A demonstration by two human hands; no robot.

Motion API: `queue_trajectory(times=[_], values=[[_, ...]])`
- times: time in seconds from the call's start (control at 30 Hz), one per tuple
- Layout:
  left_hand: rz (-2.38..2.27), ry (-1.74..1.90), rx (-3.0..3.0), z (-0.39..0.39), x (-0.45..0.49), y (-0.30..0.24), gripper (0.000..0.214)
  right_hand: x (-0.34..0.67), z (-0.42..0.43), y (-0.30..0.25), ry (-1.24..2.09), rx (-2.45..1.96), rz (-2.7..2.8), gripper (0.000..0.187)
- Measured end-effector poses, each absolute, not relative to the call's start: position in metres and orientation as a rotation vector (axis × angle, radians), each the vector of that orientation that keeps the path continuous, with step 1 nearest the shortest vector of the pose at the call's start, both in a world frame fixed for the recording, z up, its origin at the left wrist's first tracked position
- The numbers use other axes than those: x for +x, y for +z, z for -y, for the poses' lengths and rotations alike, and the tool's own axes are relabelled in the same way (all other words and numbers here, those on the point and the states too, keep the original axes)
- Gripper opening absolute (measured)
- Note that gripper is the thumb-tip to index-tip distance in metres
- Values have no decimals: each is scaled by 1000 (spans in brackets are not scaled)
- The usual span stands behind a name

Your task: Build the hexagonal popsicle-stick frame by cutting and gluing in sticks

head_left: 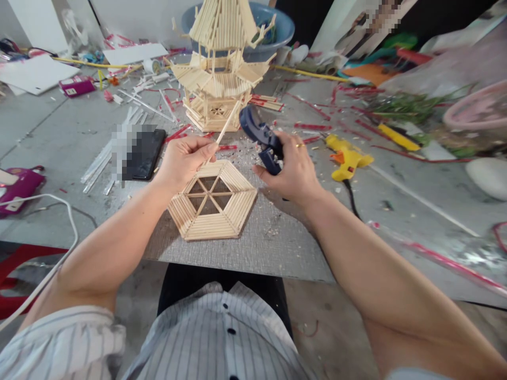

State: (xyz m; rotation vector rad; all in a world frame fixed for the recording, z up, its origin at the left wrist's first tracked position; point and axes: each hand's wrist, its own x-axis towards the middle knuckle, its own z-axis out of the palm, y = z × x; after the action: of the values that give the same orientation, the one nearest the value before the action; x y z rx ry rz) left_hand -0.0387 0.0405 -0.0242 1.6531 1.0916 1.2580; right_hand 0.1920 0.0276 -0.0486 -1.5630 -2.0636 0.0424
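My left hand pinches a light, brittle stick above the hexagon frame; right hand grips what look like cutters.

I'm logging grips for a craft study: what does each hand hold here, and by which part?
The left hand pinches a thin wooden stick at its lower end. The right hand grips dark blue cutters by the handles.

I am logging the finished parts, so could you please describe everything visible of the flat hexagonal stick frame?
The hexagonal frame looks built of pale wooden sticks laid in rows along six sides, with thin spokes crossing an open middle. It lies flat on the grey mat, near the table's front edge. The left hand, pinching a thin stick, hovers over its far left side; contact cannot be told.
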Motion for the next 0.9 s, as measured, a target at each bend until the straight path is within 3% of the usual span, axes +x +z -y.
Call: queue_trajectory(times=[0.23,0.4,0.67,0.9], values=[[-1096,1213,1592,-41,-38,-24,17,192,-32,-51,-5,-1727,1938,71],[-1058,1166,1573,-38,-36,-23,10,193,-33,-49,-82,-1833,1731,84],[-1069,1092,1638,-37,-34,-23,13,196,-24,-29,-124,-1833,1693,92],[-996,1083,1605,-36,-34,-24,10,204,-19,-25,24,-1623,1748,75]])
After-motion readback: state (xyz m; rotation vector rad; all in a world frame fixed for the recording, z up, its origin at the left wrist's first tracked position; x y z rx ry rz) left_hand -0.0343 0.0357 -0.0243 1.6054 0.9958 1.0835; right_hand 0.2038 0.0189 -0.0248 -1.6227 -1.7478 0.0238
